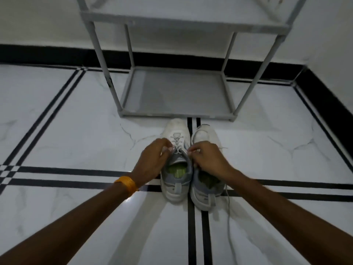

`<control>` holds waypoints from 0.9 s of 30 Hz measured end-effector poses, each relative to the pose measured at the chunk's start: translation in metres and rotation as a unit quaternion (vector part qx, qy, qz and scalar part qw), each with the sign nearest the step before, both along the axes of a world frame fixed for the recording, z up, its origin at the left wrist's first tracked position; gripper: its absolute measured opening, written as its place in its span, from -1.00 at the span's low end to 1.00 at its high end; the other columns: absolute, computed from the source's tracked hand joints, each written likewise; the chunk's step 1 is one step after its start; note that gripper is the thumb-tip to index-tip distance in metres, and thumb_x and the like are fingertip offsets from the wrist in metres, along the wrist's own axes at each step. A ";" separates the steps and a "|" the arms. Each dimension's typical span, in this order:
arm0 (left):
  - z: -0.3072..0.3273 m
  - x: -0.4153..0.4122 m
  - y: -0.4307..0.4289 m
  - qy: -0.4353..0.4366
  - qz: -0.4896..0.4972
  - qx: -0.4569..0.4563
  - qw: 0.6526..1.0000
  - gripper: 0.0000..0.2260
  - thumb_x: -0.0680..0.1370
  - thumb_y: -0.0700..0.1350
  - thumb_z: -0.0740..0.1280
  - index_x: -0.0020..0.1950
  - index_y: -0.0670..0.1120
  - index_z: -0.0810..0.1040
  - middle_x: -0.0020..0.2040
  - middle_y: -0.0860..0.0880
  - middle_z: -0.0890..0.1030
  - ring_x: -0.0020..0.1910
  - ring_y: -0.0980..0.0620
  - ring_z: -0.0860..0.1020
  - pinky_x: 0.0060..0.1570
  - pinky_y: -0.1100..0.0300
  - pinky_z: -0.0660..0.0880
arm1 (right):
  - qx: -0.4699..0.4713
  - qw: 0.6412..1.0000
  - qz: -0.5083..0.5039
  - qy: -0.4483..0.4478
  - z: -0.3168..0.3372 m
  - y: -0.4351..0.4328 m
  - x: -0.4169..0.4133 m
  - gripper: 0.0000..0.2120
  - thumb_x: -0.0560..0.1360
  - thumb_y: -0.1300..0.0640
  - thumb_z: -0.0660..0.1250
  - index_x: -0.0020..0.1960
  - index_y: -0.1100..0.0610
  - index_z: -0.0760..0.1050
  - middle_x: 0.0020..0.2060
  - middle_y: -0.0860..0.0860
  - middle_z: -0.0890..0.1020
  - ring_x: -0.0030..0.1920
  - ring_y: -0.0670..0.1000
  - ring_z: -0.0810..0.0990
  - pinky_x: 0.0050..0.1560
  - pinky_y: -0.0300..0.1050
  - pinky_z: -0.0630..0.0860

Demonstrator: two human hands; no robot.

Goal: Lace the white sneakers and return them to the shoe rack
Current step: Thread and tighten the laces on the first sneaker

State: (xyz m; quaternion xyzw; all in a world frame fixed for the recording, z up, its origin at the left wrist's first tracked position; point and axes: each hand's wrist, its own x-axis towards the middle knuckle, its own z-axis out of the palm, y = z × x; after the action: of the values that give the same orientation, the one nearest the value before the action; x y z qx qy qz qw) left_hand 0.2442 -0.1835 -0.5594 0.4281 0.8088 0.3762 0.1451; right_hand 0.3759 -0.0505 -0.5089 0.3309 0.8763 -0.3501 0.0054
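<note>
Sneakers (188, 165) on floor, hands pinching left shoe's laces (177, 143), rack (177, 111) shelves bare

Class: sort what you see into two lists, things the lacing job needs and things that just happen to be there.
Job: left sneaker, right sneaker, loose lace, shoe rack, left hand, right hand.
Just there: orange wristband, floor, wall.

The rack (177, 92) stands just beyond the sneakers (191, 165), its bottom shelf bare and open at the front — only thin corner posts flank the gap. Open floor (76, 134) lies on both sides — a loose lace (229, 217) trails at right.
</note>
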 end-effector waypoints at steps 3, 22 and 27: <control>0.006 -0.003 0.003 0.013 -0.020 -0.032 0.999 -0.92 0.58 -0.12 0.27 -0.07 -0.11 0.48 -0.09 -0.09 0.58 -0.14 -0.07 0.53 -0.16 0.01 0.52 | 0.032 0.999 -0.002 0.015 -0.006 -0.005 -0.011 -0.85 0.49 0.30 0.32 -0.06 0.23 0.67 -0.19 0.17 0.72 -0.22 0.10 0.68 -0.11 -0.02 0.64; 0.013 0.011 0.004 -0.323 0.190 -0.011 0.927 -0.56 0.13 -0.11 0.57 -0.19 -0.36 0.54 -0.13 -0.32 0.66 -0.17 -0.21 0.67 -0.11 -0.23 0.63 | -0.096 0.967 -0.223 0.074 -0.012 -0.019 -0.011 -0.52 0.12 0.08 0.67 -0.53 0.10 0.33 -0.53 0.02 0.48 -0.48 -0.03 0.41 -0.43 -0.16 0.34; 0.017 0.018 0.005 -0.271 0.194 -0.013 0.943 -0.70 0.29 -0.21 0.58 -0.15 -0.37 0.58 -0.13 -0.24 0.69 -0.21 -0.08 0.66 -0.17 0.02 0.65 | -0.050 0.973 -0.210 0.083 -0.017 -0.022 -0.012 -0.56 0.13 0.09 0.67 -0.52 0.03 0.35 -0.52 -0.03 0.51 -0.45 -0.05 0.47 -0.47 -0.25 0.31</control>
State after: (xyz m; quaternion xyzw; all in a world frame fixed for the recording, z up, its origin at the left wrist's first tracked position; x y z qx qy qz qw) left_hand 0.2618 -0.1783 -0.5428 0.1426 0.8112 0.4885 0.2882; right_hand 0.3636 -0.0722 -0.5260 0.4762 0.7662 -0.4130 -0.1247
